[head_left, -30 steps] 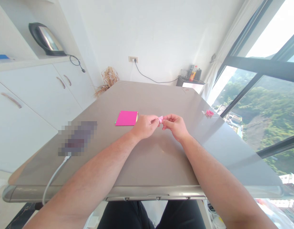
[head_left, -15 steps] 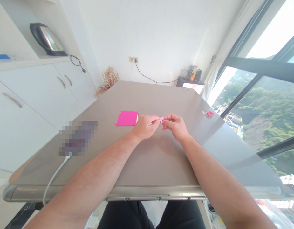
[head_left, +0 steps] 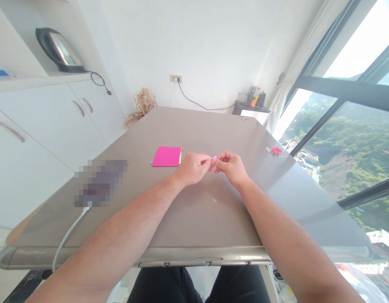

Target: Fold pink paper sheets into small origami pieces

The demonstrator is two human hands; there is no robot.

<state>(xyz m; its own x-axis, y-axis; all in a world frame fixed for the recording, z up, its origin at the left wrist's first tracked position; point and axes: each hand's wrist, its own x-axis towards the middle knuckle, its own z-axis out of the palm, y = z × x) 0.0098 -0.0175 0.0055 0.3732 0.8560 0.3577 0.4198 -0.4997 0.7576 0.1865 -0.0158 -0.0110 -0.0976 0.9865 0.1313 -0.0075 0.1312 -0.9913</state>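
Between my fingertips, over the middle of the table, is a small folded piece of pink paper. My left hand pinches it from the left, thumb and fingers pressed together. From the right, my right hand grips it between thumb and forefinger, the other fingers curled. Most of the paper is hidden by the fingers. Just left of my left hand lies a stack of square coloured paper, magenta on top, with green and yellow edges peeking out.
A pink-handled pair of scissors lies near the table's right edge. On the left are a blurred-out dark device and its white cable. The grey table reaches toward the wall; a window stands at the right.
My fingertips have come closer together, and less of the pink paper shows between them. The view has shifted slightly; the paper stack and scissors stay in place.
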